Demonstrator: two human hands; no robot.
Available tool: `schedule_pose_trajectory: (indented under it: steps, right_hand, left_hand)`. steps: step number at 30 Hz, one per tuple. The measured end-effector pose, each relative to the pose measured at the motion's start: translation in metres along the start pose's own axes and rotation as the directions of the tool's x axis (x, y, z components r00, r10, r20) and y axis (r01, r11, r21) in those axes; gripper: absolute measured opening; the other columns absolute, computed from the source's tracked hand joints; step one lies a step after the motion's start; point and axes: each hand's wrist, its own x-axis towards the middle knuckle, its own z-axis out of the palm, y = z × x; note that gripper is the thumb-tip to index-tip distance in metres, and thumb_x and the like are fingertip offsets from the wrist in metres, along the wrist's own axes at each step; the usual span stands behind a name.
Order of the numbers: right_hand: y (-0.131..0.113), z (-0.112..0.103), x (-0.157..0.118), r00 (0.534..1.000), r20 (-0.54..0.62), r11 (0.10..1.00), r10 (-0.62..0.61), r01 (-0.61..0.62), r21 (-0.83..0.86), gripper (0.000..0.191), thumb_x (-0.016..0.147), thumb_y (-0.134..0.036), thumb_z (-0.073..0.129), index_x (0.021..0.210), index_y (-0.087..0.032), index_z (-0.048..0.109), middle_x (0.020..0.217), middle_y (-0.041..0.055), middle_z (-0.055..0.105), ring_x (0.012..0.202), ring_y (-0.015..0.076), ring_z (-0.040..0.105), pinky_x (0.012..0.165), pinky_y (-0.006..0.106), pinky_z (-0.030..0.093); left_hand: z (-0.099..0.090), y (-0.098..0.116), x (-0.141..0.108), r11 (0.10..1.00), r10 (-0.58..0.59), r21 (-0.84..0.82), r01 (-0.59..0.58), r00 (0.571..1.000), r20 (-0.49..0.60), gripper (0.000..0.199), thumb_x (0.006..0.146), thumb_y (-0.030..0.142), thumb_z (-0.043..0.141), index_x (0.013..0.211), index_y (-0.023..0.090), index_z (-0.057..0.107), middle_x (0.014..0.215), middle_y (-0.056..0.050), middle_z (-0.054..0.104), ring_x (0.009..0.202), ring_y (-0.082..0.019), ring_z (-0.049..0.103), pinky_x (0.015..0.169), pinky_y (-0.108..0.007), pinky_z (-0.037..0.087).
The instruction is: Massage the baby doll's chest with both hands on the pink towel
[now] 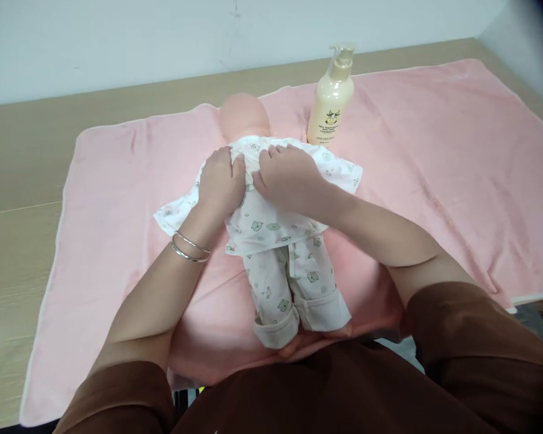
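A doll lies on the pink blanket (117, 175), its bald head (244, 116) at the far end and its feet toward me; no face shows. It wears a white printed shirt (271, 229) with sleeves spread to both sides, and matching pants (271, 289) with turned-up cuffs. My left hand (222, 181), below a silver bangle (190, 247), is closed on the shirt near the left shoulder, thumb toward the middle. Beside it, my right hand (289, 178) has its fingers curled on the shirt at the upper right. The fingertips are partly hidden.
A cream pump bottle (330, 108) with a cow print stands upright on the blanket, just beyond the right sleeve. Wooden table (13, 241) shows at the left and back, with a white wall (140, 42) behind it.
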Motion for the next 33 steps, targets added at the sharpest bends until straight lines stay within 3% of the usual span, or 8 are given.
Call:
schedule_pose_trajectory:
  steps: [5,8,12,15,18,26,30,33]
  right_hand:
    - [0.032,0.007,0.033,0.997,0.011,0.997,0.076,-0.076,0.028,0.061,0.108,-0.045,0.026,0.137,-0.002,0.058,0.141,0.0255,0.065,0.134,0.0396,0.059,0.118,0.058,0.042]
    - [0.026,0.009,0.030,0.998,-0.016,0.996,0.063,-0.063,-0.056,0.059,0.107,-0.039,0.027,0.140,0.003,0.054,0.143,0.0275,0.063,0.136,0.0398,0.056,0.120,0.058,0.038]
    - [-0.002,0.001,0.008,0.998,0.024,0.985,0.053,-0.048,-0.167,0.051,0.107,-0.031,0.027,0.131,0.001,0.059,0.129,0.0261,0.067,0.125,0.0381,0.061,0.114,0.056,0.041]
    - [-0.010,-0.004,0.002,0.998,0.045,0.984,0.038,-0.030,-0.175,0.048,0.106,-0.027,0.027,0.125,-0.003,0.063,0.122,0.0240,0.070,0.118,0.0362,0.063,0.110,0.055,0.044]
    - [-0.002,0.002,0.010,0.999,0.002,0.989,0.043,-0.042,-0.140,0.050,0.106,-0.031,0.025,0.127,-0.003,0.062,0.125,0.0237,0.069,0.121,0.0368,0.063,0.110,0.055,0.046]
    - [0.015,0.023,0.028,0.997,-0.076,0.996,0.031,-0.037,-0.076,0.061,0.107,-0.035,0.024,0.146,0.003,0.050,0.150,0.0266,0.059,0.146,0.0392,0.051,0.125,0.059,0.035]
    - [0.015,0.018,0.028,0.998,-0.059,0.997,0.034,-0.037,-0.062,0.059,0.106,-0.034,0.028,0.146,0.003,0.051,0.150,0.0260,0.059,0.147,0.0392,0.051,0.126,0.058,0.035]
    - [0.026,0.008,0.031,0.999,0.003,0.999,0.034,-0.034,-0.011,0.060,0.103,-0.036,0.035,0.147,0.001,0.051,0.150,0.0251,0.060,0.139,0.0381,0.057,0.120,0.054,0.043]
  left_hand:
    - [0.006,0.022,-0.028,0.993,0.088,0.088,-0.082,0.994,-0.062,0.070,0.103,0.059,0.033,0.147,0.008,0.053,0.164,-0.025,0.046,0.162,-0.041,0.031,0.137,-0.059,0.018]
    - [-0.001,0.021,-0.020,0.992,0.083,0.100,-0.083,0.997,0.002,0.064,0.104,0.061,0.031,0.134,0.013,0.061,0.151,-0.024,0.059,0.154,-0.041,0.045,0.133,-0.058,0.029]
    - [-0.010,0.006,0.003,0.996,0.007,0.092,-0.013,0.998,0.068,0.062,0.106,0.064,0.020,0.101,0.021,0.065,0.115,-0.020,0.073,0.125,-0.040,0.067,0.115,-0.057,0.048]
    - [-0.007,-0.004,0.009,0.999,0.021,0.028,-0.021,1.000,0.005,0.063,0.103,0.073,0.023,0.094,0.025,0.062,0.108,-0.017,0.074,0.120,-0.037,0.068,0.113,-0.053,0.050]
    - [0.000,-0.008,0.007,0.998,0.052,-0.017,-0.053,0.998,-0.048,0.063,0.101,0.077,0.025,0.093,0.025,0.061,0.104,-0.017,0.073,0.118,-0.037,0.068,0.113,-0.053,0.049]
    - [0.003,-0.006,0.006,0.999,0.039,0.001,-0.039,0.997,-0.068,0.063,0.102,0.075,0.026,0.098,0.024,0.063,0.109,-0.017,0.071,0.121,-0.038,0.066,0.114,-0.056,0.049]
    - [0.003,-0.005,0.006,0.999,0.032,0.036,-0.030,0.998,-0.052,0.062,0.105,0.069,0.025,0.105,0.023,0.066,0.117,-0.019,0.072,0.126,-0.039,0.066,0.116,-0.058,0.048]
    - [0.004,0.005,-0.005,0.997,0.040,0.074,-0.034,0.996,-0.076,0.058,0.106,0.061,0.028,0.120,0.020,0.067,0.132,-0.020,0.071,0.139,-0.039,0.060,0.124,-0.058,0.043]
